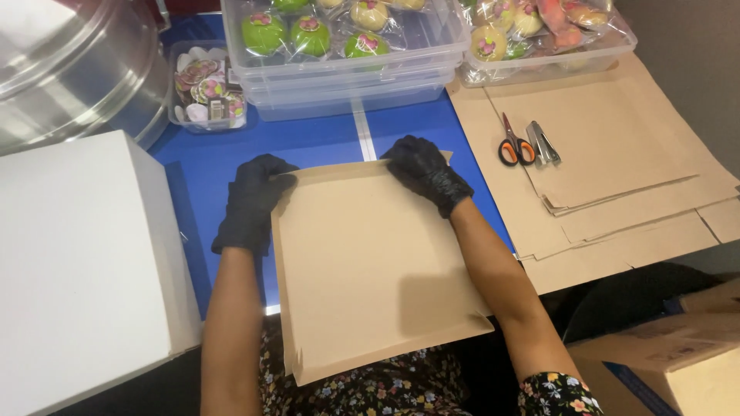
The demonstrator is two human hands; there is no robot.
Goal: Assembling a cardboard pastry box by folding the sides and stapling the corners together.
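Nearest the camera, a flat cardboard sheet (370, 270) is held over the lap and the blue table (324, 142), its left and near edges already creased upward, the far and right edges apparently not yet. Left of the sheet stands a white box (77, 262), close by. The left hand (250, 202) is clenched on the sheet's far left corner; the right hand (424, 173) is pressed onto the far right corner. Right of the sheet, more cardboard sheets (617, 177) are stacked beneath scissors (515, 145). Beyond the sheet, a strip of table is left before the plastic tubs (347, 73).
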